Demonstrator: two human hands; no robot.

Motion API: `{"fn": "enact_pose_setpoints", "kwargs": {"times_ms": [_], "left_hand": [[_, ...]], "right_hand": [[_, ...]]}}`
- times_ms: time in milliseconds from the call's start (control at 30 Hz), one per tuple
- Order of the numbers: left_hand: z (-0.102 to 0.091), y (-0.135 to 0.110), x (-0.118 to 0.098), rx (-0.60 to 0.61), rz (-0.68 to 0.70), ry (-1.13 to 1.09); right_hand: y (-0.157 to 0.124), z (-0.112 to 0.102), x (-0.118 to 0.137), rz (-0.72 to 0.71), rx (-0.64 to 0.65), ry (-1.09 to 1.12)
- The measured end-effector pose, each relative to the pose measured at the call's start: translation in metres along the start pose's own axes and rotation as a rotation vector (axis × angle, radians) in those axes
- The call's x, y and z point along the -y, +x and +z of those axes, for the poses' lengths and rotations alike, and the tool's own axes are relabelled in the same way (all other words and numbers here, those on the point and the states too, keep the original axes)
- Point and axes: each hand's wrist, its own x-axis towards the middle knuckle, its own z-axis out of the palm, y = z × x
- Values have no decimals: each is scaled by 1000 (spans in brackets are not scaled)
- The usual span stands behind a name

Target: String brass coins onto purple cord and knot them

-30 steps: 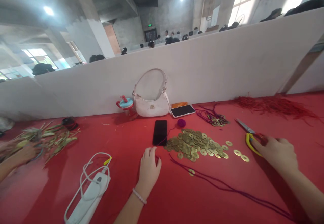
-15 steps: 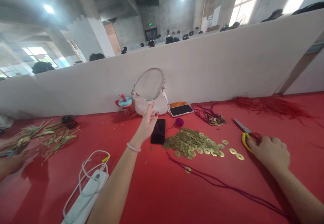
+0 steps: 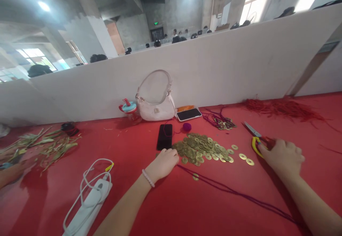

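My left hand, with a beaded bracelet at its wrist, is closed at the end of a doubled purple cord; its fingertips are partly hidden. One holed brass coin lies at this cord. Just beyond the hand spreads a heap of similar coins. On the right, my right hand is closed around the handles of a pair of scissors, whose blades point away from me and rest near the table. A black phone lies right behind my left hand.
Along the white partition stand a pale handbag, a lidded cup and a white-edged phone. Nearby are a purple yarn ball, strung coins and red threads. A power strip lies left; another person's hand is beyond.
My left hand has come down and toward me from above the black phone, and its fingers have closed at the cord's end. The right hand stays on the scissors.
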Motion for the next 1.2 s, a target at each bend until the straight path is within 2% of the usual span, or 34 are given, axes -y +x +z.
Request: {"fn": "enact_pose_setpoints", "kwargs": {"times_ms": [67, 133, 233, 300, 367, 433, 533, 633, 733, 967, 1067, 1200], "left_hand": [[-1, -1, 0, -10, -7, -8], [-5, -4, -1, -31, -51, -124], [-12, -9, -6, -92, -162, -575], [-14, -10, -12, -151, -201, -989], [-9, -7, -19, -225, -228, -1338], [2, -2, -27, -287, -298, -1581], [22, 5, -37, -216, -411, -1798], [34, 7, -43, -238, -433, -1834], [38, 6, -46, -265, -419, -1862], [35, 4, -49, -253, -352, -1804], [32, 3, -51, -206, -319, -1736], [33, 1, -53, -160, -309, -1633]], "right_hand": [[-3, 0, 1, -9, -107, 11], [-7, -3, 5, -88, -194, 41], [-18, -11, 21, -363, -255, 164], [-31, -20, 39, -616, -210, 340], [-52, -31, 61, -784, -98, 523], [-79, -42, 84, -896, 15, 663], [-119, -53, 109, -1025, 172, 767], [-144, -50, 120, -1075, 331, 811], [-154, -41, 123, -1047, 404, 853], [-161, -36, 126, -956, 379, 1006], [-162, -37, 126, -944, 373, 1036], [-161, -38, 125, -871, 434, 1091]]}}
